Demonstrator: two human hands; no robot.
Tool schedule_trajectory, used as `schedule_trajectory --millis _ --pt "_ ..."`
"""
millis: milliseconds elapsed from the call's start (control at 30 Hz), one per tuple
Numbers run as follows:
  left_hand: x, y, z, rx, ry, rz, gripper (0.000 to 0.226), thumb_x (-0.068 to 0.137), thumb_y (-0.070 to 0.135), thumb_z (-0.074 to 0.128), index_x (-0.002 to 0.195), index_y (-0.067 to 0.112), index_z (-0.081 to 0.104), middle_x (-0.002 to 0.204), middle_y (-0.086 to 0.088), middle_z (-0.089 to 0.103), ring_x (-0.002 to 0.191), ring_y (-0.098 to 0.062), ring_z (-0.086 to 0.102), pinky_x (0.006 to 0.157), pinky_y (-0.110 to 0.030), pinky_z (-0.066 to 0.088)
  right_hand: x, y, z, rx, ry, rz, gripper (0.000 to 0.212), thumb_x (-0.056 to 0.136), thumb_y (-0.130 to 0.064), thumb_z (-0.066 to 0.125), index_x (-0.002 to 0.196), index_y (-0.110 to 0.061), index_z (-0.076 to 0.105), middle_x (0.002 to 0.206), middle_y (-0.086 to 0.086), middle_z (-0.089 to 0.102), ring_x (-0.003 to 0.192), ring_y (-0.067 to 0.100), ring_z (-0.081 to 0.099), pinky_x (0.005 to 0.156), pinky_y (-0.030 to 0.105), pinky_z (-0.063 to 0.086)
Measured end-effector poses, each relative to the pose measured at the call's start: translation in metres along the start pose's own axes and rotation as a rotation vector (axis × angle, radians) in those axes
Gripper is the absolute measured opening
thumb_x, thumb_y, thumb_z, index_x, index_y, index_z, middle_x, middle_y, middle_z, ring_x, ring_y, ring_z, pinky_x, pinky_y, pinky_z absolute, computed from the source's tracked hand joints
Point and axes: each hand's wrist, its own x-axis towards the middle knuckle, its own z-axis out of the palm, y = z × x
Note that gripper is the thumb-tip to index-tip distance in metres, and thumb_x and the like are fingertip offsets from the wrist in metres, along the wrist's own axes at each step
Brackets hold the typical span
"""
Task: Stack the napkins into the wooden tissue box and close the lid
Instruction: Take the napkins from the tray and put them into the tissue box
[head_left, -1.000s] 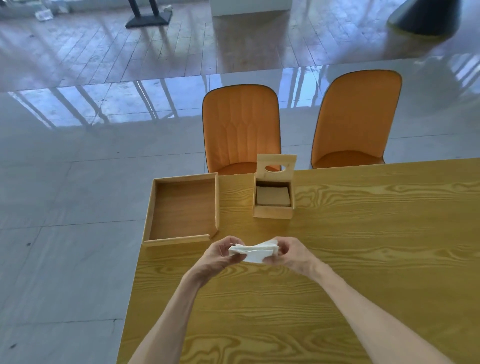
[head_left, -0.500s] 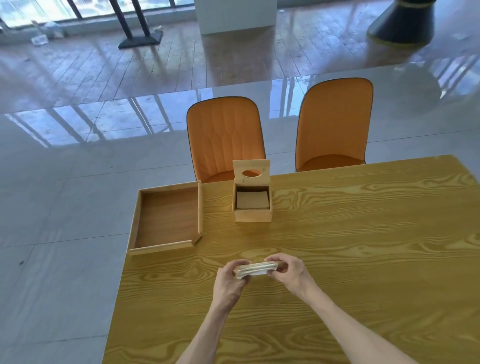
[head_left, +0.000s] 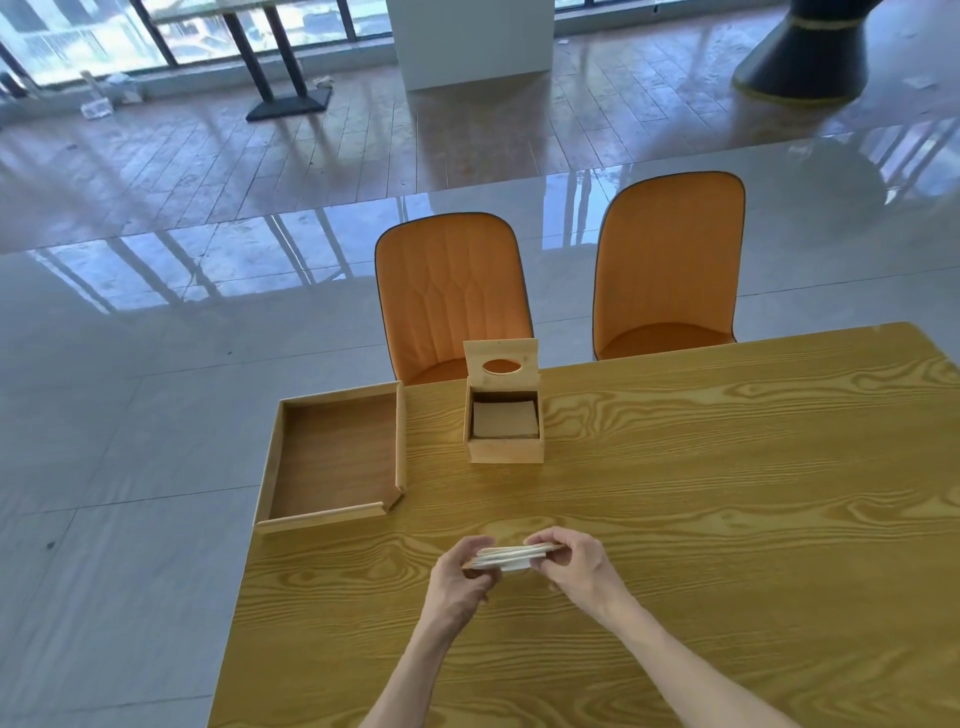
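A small stack of white napkins (head_left: 506, 557) is held flat just above the wooden table (head_left: 701, 519), pinched at its two ends. My left hand (head_left: 457, 577) grips the left end and my right hand (head_left: 579, 566) grips the right end. The wooden tissue box (head_left: 505, 449) stands farther back, a little beyond the hands, with its lid (head_left: 501, 365) upright and an oval slot in it. Inside the box a flat pale layer shows.
A shallow wooden tray (head_left: 332, 457) sits at the table's far left corner, left of the box. Two orange chairs (head_left: 452, 296) (head_left: 670, 265) stand behind the table's far edge. The table's left edge runs close to my left arm.
The stack has turned from tilted to flat between my hands, and the hands have lowered toward the table. The view has lifted and pulled back.
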Motion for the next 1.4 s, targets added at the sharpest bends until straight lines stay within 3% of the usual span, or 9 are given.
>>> schedule_trajectory --millis 300,467,667,800,967,1133,1200,1267,1400 --pt "0.016 0.004 0.001 -0.044 -0.115 0.001 0.028 0.093 0.005 0.059 0.109 0.027 0.066 0.104 -0.002 0.072 0.087 -0.013 0.069 0.067 -0.026 0.055 0.012 0.005 -0.002 0.004 -0.030 0.025 0.018 0.092 -0.013 0.064 0.107 -0.020 0.071 0.093 0.000 0.074 0.072 0.022 0.070 0.063 0.035 0.061" --pt "0.043 0.041 -0.025 -0.037 -0.024 0.105 0.013 0.095 0.022 0.063 0.107 0.024 0.063 0.105 -0.005 0.070 0.080 -0.011 0.071 0.056 -0.016 0.052 0.044 -0.032 -0.026 0.014 0.063 -0.043 0.014 0.093 -0.019 0.065 0.106 -0.017 0.068 0.092 0.000 0.073 0.074 0.010 0.072 0.060 0.021 0.055" --pt "0.086 0.105 -0.048 -0.075 0.092 0.202 0.030 0.097 0.036 0.056 0.121 0.018 0.059 0.102 -0.002 0.069 0.080 -0.010 0.070 0.054 -0.014 0.050 0.097 -0.084 -0.047 0.042 0.179 -0.126 0.019 0.095 -0.032 0.061 0.108 -0.019 0.061 0.098 0.001 0.071 0.078 0.015 0.073 0.061 0.033 0.061" --pt "0.113 0.127 -0.052 -0.096 0.121 0.191 0.027 0.096 0.043 0.057 0.113 0.023 0.058 0.102 -0.004 0.073 0.070 -0.006 0.070 0.056 -0.014 0.049 0.125 -0.097 -0.051 -0.028 0.310 -0.105 0.030 0.095 -0.037 0.059 0.103 -0.010 0.068 0.091 0.004 0.072 0.071 0.019 0.067 0.064 0.038 0.057" --pt "0.141 0.128 -0.051 -0.017 0.162 0.159 0.035 0.090 0.053 0.060 0.107 0.023 0.067 0.100 0.002 0.071 0.081 -0.018 0.071 0.078 -0.041 0.056 0.141 -0.092 -0.050 -0.075 0.340 -0.037 0.030 0.094 -0.036 0.061 0.101 -0.009 0.070 0.083 0.005 0.073 0.064 0.022 0.067 0.060 0.035 0.056" --pt "0.153 0.128 -0.050 0.015 0.202 0.133 0.041 0.093 0.048 0.059 0.115 0.014 0.068 0.096 -0.004 0.073 0.075 -0.014 0.068 0.069 -0.025 0.053 0.149 -0.092 -0.048 -0.167 0.430 0.001 0.031 0.094 -0.037 0.061 0.118 -0.017 0.061 0.091 -0.001 0.074 0.075 0.016 0.069 0.056 0.024 0.048" --pt "0.156 0.129 -0.046 0.049 0.234 0.119 0.038 0.094 0.044 0.059 0.115 0.013 0.068 0.099 -0.004 0.073 0.078 -0.015 0.068 0.069 -0.027 0.054 0.152 -0.093 -0.047 -0.260 0.472 0.005 0.030 0.095 -0.037 0.059 0.118 -0.020 0.061 0.096 0.000 0.075 0.081 0.018 0.070 0.057 0.021 0.042" --pt "0.160 0.129 -0.041 0.164 0.296 0.126 0.035 0.094 0.042 0.059 0.114 0.014 0.069 0.106 -0.002 0.070 0.089 -0.017 0.065 0.077 -0.033 0.054 0.156 -0.093 -0.047 -0.321 0.493 0.009 0.027 0.094 -0.037 0.060 0.114 -0.020 0.063 0.096 0.003 0.076 0.081 0.019 0.071 0.059 0.022 0.045" --pt "0.163 0.131 -0.033 0.342 0.369 0.076 0.034 0.094 0.042 0.056 0.112 0.018 0.072 0.115 -0.005 0.063 0.095 -0.020 0.059 0.074 -0.031 0.041 0.162 -0.095 -0.044 -0.436 0.520 0.026 0.025 0.093 -0.039 0.060 0.109 -0.021 0.066 0.094 0.004 0.076 0.080 0.020 0.071 0.059 0.026 0.054"
